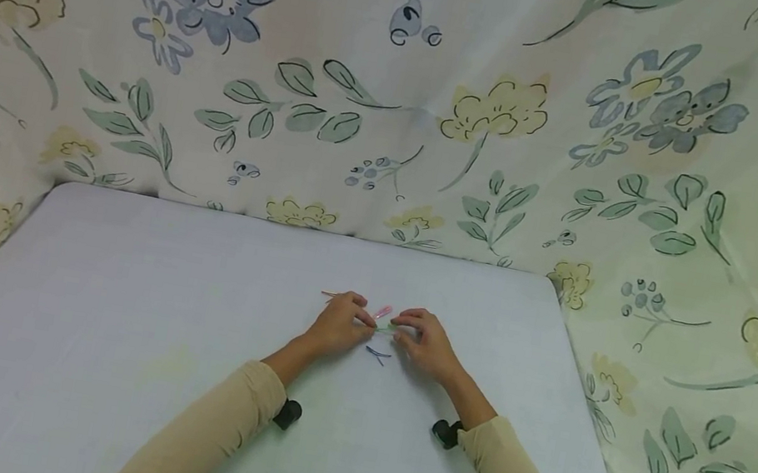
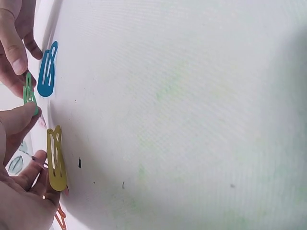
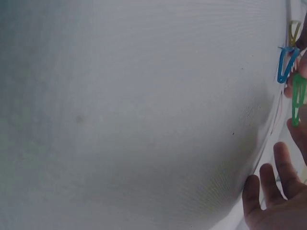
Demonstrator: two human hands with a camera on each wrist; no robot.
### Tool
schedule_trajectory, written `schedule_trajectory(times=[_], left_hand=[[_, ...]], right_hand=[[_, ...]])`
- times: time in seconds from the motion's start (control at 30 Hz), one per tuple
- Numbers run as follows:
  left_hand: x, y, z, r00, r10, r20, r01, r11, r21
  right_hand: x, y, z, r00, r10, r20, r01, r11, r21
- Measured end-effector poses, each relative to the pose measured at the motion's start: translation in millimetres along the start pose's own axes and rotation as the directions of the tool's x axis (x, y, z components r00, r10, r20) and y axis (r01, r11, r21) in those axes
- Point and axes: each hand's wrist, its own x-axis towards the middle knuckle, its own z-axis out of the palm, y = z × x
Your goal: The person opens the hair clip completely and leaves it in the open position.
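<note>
A green snap hair clip [image 2: 29,93] is pinched between the two hands. At one end, the thumb and finger of the left hand [image 1: 342,327] grip it; the right hand [image 1: 428,345] grips the other end. The right hand's remaining fingers spread apart in the right wrist view. On the table just in front of the hands lies a blue hair clip [image 2: 47,72]. A yellow hair clip [image 2: 56,160] is beside the left hand's lower fingers; whether they touch it I cannot tell. Behind the green clip lies a pink hair clip [image 1: 384,312].
An orange hair clip [image 1: 329,294] lies beyond the left hand, partly hidden by it. Under everything is a white-covered table [image 1: 105,323]. Floral cloth [image 1: 376,168] hangs along its back and sides. Black wrist cameras [image 1: 288,414] sit at both cuffs.
</note>
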Motion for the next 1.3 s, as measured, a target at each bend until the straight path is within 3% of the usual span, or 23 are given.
schedule_trajectory(times=[0.27,0.5,0.67,0.9,1.07,1.3], left_hand=[[-2.6,4.8,-1.9,1.0,-0.004,-0.009,0.004,1.0,0.011],[4.5,1.1,-1.5,0.997,-0.06,-0.044,0.058,0.998,-0.033],[8.8,-0.7,0.0,0.993,-0.101,-0.064,0.1,0.995,-0.024],[14.3,6.0,3.6,0.989,-0.108,-0.105,0.114,0.992,0.048],[19.1,10.6,5.5,0.987,-0.108,-0.121,0.124,0.983,0.135],[22.4,10.4,9.4,0.981,-0.146,-0.126,0.168,0.967,0.19]], right_hand=[[2.1,3,-2,0.999,0.032,0.002,-0.032,0.999,-0.018],[9.9,6,-13,0.995,0.097,-0.037,-0.097,0.995,-0.003],[19.0,8,-15,0.995,0.082,-0.05,-0.084,0.996,-0.042],[31.6,11,-12,0.998,0.034,-0.053,-0.04,0.993,-0.114],[38.9,9,-9,0.998,0.058,-0.035,-0.062,0.986,-0.152],[43.7,9,-3,0.997,0.079,-0.025,-0.082,0.974,-0.209]])
